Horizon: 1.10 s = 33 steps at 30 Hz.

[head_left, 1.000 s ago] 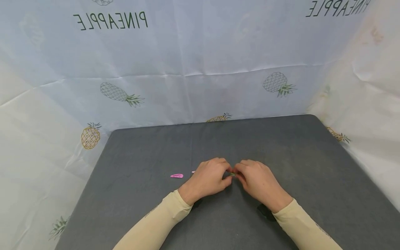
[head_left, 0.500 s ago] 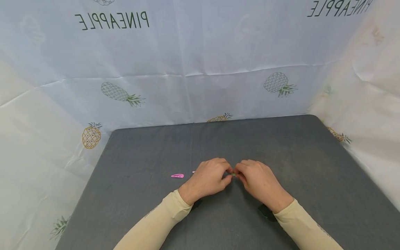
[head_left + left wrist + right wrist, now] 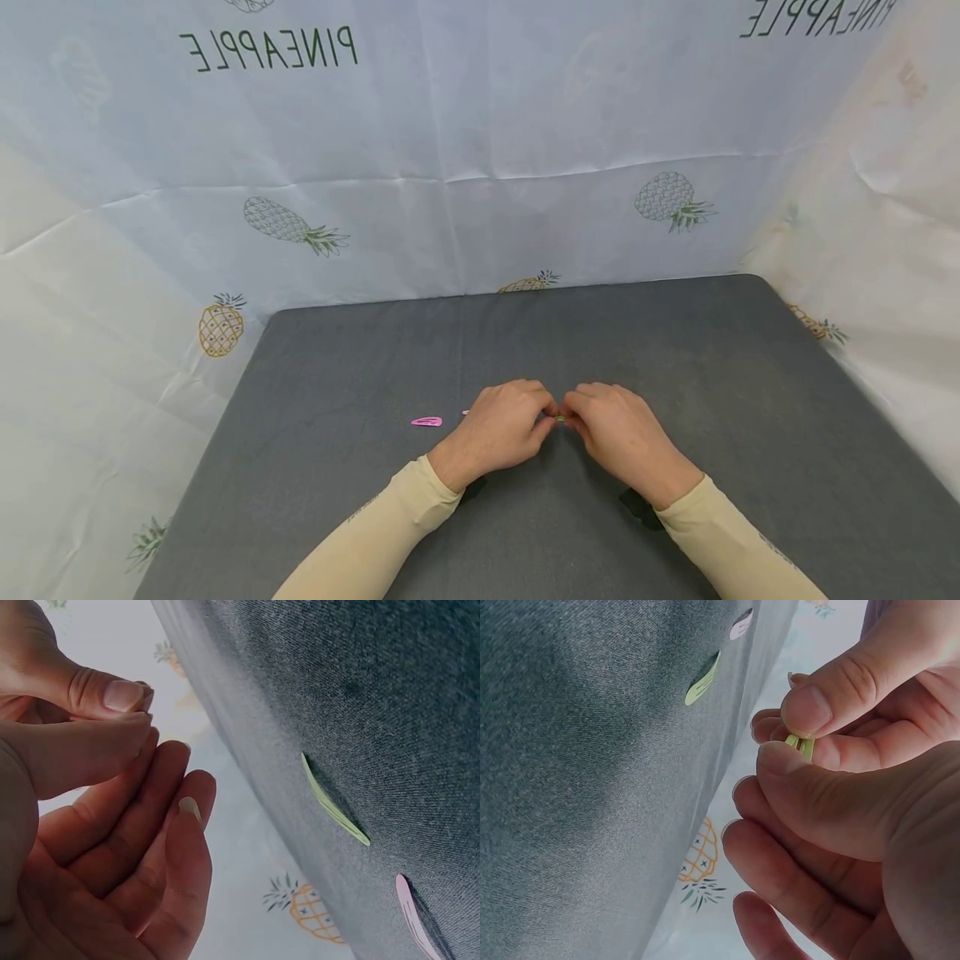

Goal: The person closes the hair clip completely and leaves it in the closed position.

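Note:
Between the fingertips of both hands, a small yellow-green snap hair clip (image 3: pixel 800 746) is pinched above the table. My left hand (image 3: pixel 501 425) grips one end with thumb and fingers, and my right hand (image 3: pixel 618 433) holds the other. Much of the clip is covered by the fingers, and its shape shows best in the right wrist view. A second green hair clip (image 3: pixel 334 801) lies on the table near the left hand; the head view has it hidden behind that hand. Left of the hands rests a pink hair clip (image 3: pixel 427 422).
The dark grey cloth-covered table (image 3: pixel 360 358) spreads around the hands. A white curtain (image 3: pixel 480 117) printed with pineapples hangs behind it and along both sides. A small pale pink tip (image 3: pixel 466 412) peeks out beside the left hand. Black wrist gear (image 3: pixel 640 508) sits under the right wrist.
Both hands stay in almost the same place, still pinching the clip. The green sliver between the fingertips looks brighter and thinner now, as though slightly turned. The head view has shifted very slightly.

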Motion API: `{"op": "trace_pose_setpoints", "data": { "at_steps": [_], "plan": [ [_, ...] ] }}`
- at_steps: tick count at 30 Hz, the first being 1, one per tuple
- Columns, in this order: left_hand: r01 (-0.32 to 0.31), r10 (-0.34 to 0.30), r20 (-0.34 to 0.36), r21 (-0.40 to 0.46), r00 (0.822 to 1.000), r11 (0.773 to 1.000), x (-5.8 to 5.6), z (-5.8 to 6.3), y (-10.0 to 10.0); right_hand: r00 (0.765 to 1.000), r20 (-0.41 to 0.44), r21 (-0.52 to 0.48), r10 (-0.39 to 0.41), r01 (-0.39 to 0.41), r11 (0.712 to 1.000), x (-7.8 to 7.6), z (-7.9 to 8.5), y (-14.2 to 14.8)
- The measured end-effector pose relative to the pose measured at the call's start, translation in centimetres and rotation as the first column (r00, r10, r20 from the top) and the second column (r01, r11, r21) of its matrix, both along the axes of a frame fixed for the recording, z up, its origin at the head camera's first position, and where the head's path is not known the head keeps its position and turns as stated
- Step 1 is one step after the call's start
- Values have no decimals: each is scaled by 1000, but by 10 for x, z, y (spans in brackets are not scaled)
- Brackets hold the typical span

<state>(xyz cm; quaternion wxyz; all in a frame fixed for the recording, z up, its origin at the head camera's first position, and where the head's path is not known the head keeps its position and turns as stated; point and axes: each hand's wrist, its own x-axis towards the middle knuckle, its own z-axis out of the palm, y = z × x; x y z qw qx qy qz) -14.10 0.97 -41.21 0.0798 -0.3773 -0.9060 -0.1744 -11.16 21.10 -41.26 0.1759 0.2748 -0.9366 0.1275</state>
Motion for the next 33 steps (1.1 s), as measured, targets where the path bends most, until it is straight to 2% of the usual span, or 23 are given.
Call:
{"op": "trace_pose_setpoints", "data": {
  "at_steps": [12, 26, 33],
  "plan": [
    [-1, 1, -8, 5, 1000, 1000, -1, 2, -1, 998, -62, 27, 8, -7, 1000, -3, -1, -2],
    [-10, 9, -47, -20, 999, 1000, -1, 3, -3, 997, -69, 18, 17, -16, 1000, -4, -2, -3],
    [4, -4, -35, -27, 999, 1000, -1, 3, -4, 998, -60, 20, 19, -17, 1000, -4, -4, -4]
  ]
}}
